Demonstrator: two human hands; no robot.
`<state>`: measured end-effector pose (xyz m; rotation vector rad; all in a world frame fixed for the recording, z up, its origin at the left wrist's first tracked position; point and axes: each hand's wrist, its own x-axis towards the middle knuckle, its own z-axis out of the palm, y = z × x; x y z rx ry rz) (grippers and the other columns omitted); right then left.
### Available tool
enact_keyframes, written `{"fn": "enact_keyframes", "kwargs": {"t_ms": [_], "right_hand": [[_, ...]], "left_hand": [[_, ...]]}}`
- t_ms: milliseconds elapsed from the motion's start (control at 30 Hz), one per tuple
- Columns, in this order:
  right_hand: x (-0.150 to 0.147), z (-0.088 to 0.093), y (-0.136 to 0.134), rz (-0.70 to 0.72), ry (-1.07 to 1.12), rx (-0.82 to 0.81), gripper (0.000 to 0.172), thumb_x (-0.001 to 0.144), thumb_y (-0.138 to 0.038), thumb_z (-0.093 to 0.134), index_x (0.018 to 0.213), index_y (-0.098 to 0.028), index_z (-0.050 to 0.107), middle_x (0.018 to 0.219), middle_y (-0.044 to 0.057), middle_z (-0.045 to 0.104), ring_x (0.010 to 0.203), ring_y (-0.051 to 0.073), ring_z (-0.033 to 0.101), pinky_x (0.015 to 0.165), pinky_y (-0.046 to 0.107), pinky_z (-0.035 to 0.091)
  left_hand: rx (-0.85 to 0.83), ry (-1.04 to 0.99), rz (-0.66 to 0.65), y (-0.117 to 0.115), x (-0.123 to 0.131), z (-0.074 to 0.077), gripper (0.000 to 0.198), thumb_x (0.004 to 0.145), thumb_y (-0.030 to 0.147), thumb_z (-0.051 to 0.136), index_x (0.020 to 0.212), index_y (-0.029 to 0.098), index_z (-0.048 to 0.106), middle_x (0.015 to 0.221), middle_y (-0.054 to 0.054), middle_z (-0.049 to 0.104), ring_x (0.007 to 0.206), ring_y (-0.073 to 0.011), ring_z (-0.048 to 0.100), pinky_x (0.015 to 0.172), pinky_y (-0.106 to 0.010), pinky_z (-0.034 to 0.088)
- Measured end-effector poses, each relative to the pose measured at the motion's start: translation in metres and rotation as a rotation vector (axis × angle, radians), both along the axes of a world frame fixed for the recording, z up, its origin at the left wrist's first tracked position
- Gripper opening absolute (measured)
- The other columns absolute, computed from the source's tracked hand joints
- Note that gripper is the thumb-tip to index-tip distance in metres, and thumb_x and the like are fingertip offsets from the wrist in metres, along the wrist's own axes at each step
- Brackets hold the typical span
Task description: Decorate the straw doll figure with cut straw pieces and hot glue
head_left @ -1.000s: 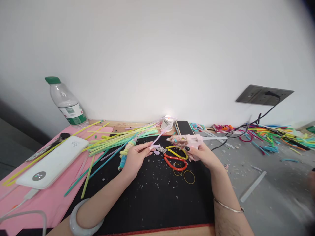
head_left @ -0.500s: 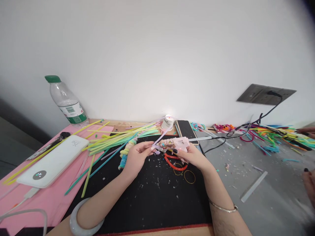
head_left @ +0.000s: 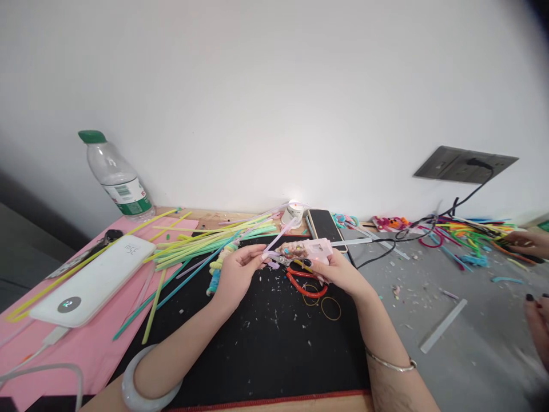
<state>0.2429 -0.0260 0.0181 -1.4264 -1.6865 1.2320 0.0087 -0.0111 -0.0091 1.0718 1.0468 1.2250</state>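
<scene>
My right hand is wrapped round a pink hot glue gun, its nozzle end pointing left. Bumpy, decorated material with small coloured bits covers the front part of the gun. A translucent glue stick juts out of its back. My left hand pinches a lilac pipe cleaner between thumb and fingers, close to the nozzle end. Whether nozzle and pipe cleaner touch, I cannot tell. Just below, red-handled pliers lie on the black mat, partly hidden by my right hand.
Yellow and green pipe cleaners lie left, beside a white power bank and a bottle. A paper cup and phone stand behind. A black cable crosses right. Another person's hands are at the right edge.
My hands have barely shifted; the glue gun has edged slightly right. The other person's hands have come further into view among the pipe cleaners at the right.
</scene>
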Motion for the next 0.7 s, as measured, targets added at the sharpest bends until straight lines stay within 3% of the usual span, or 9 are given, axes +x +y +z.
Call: {"fn": "enact_keyframes", "kwargs": {"t_ms": [200, 467, 700], "right_hand": [[-0.001, 0.01, -0.003, -0.021, -0.003, -0.024, 0.037, 0.079, -0.048, 0.057, 0.089, -0.013, 0.058, 0.056, -0.004, 0.044, 0.048, 0.008, 0.037, 0.043, 0.02, 0.027], [0.001, 0.015, -0.005, -0.037, 0.017, -0.026, 0.043, 0.079, -0.048, 0.057, 0.105, -0.013, 0.058, 0.053, -0.006, 0.041, 0.045, 0.007, 0.032, 0.041, 0.02, 0.024], [-0.001, 0.001, -0.002, 0.011, 0.06, -0.024, 0.036, 0.077, -0.05, 0.058, 0.081, -0.014, 0.054, 0.052, -0.005, 0.045, 0.043, 0.007, 0.036, 0.041, 0.02, 0.028]], "left_hand": [[0.007, 0.005, 0.029, 0.0, -0.001, 0.003, 0.031, 0.067, 0.034, 0.071, 0.094, 0.018, 0.068, 0.085, -0.003, 0.073, 0.079, -0.0187, 0.069, 0.077, -0.032, 0.056], [0.04, 0.042, 0.053, 0.0, -0.002, 0.004, 0.03, 0.069, 0.032, 0.069, 0.095, 0.018, 0.068, 0.086, -0.003, 0.073, 0.081, -0.0195, 0.069, 0.08, -0.035, 0.055], [0.11, 0.137, 0.002, -0.003, 0.001, 0.003, 0.027, 0.072, 0.029, 0.065, 0.097, 0.019, 0.067, 0.084, -0.003, 0.072, 0.083, -0.0196, 0.068, 0.076, -0.032, 0.055]]}}
